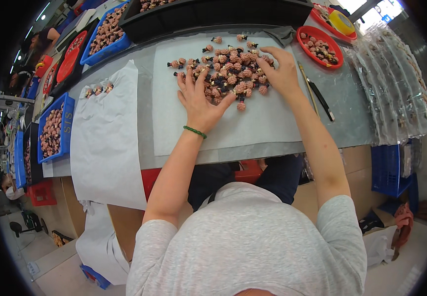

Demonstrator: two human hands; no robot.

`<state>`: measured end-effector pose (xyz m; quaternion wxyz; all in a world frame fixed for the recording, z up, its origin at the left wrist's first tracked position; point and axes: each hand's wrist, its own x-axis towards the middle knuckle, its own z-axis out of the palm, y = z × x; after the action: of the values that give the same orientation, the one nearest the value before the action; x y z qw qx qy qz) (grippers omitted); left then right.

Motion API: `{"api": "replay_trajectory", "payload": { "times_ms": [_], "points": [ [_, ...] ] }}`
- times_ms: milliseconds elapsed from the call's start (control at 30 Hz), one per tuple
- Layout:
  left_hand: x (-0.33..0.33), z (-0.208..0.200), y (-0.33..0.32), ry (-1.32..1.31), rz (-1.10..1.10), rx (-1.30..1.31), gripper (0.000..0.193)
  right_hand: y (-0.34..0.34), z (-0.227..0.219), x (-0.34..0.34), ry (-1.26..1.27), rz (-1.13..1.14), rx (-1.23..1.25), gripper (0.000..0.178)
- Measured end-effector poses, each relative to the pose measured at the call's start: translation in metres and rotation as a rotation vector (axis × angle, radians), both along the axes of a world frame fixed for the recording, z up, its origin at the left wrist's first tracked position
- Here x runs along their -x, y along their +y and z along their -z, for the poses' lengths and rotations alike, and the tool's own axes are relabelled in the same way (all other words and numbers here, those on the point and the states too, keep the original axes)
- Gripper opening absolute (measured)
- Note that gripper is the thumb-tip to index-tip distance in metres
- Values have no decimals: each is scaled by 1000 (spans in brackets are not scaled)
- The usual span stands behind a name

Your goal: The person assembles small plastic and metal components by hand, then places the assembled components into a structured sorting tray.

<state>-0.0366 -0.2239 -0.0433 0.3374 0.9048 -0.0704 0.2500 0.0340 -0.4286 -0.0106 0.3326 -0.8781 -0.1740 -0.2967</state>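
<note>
A loose heap of small pink, knobbly figures (pixel 231 79) with dark and cream parts lies on a white sheet (pixel 198 133) on the table. My left hand (pixel 199 98) rests at the heap's left side, fingers spread among the figures, a green bead bracelet (pixel 195 131) on its wrist. On the heap's right edge, my right hand (pixel 283 74) has its fingers apart, thumb and forefinger around a few figures at the border. Neither hand appears to grip a figure. A few single figures lie scattered around the heap's rim.
A red bowl (pixel 320 47) of similar figures stands at the back right, near a thin brush (pixel 308 89) and a black pen (pixel 322 101). Blue bins (pixel 55 128) of figures are at left. A black tray (pixel 213 19) borders the back. Clear plastic packs (pixel 396 79) hang at right.
</note>
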Motion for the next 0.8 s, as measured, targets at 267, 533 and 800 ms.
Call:
{"api": "replay_trajectory", "payload": {
  "times_ms": [267,533,800],
  "points": [
    [16,-29,-6,-41,211,524,24,18,3,75,164,-540,182,26],
    [48,-31,-16,351,438,747,21,29,-6,108,1029,-477,-953,29],
    [58,-20,-22,554,470,1062,23,34,8,140,813,-334,-993,23]
  ]
}}
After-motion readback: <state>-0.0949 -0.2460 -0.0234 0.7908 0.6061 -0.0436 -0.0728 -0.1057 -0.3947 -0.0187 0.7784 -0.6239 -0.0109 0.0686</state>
